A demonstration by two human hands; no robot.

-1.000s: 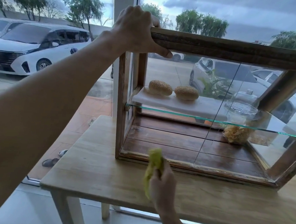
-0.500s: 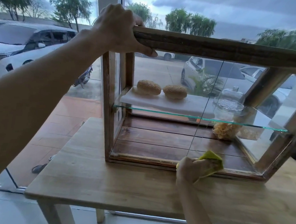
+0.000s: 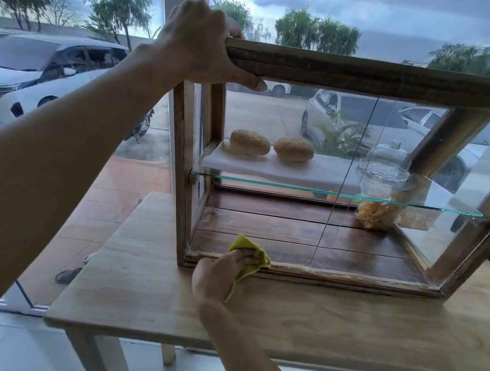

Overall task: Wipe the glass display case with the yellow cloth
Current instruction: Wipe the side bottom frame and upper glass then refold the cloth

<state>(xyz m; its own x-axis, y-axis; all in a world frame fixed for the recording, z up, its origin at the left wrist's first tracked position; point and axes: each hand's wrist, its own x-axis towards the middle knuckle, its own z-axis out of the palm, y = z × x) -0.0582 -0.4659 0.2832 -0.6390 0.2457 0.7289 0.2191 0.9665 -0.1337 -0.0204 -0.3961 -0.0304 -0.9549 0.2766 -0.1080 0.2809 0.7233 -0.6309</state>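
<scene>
The right hand [image 3: 219, 274], fingers bunched round the yellow cloth [image 3: 248, 253], had swept back left along the bottom front edge of the glass display case [image 3: 326, 127] on the worktop [image 3: 136, 287]. The left hand [image 3: 200, 41] still gripped the case's top corner, steadying it; wiping looked mid-course.

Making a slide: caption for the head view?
Right hand wipes display case base with yellow cloth; left hand steadies top.

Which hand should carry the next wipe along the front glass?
Right. The right hand grips the yellow cloth at the case's bottom-left glass; the left hand grips the top frame.
</scene>
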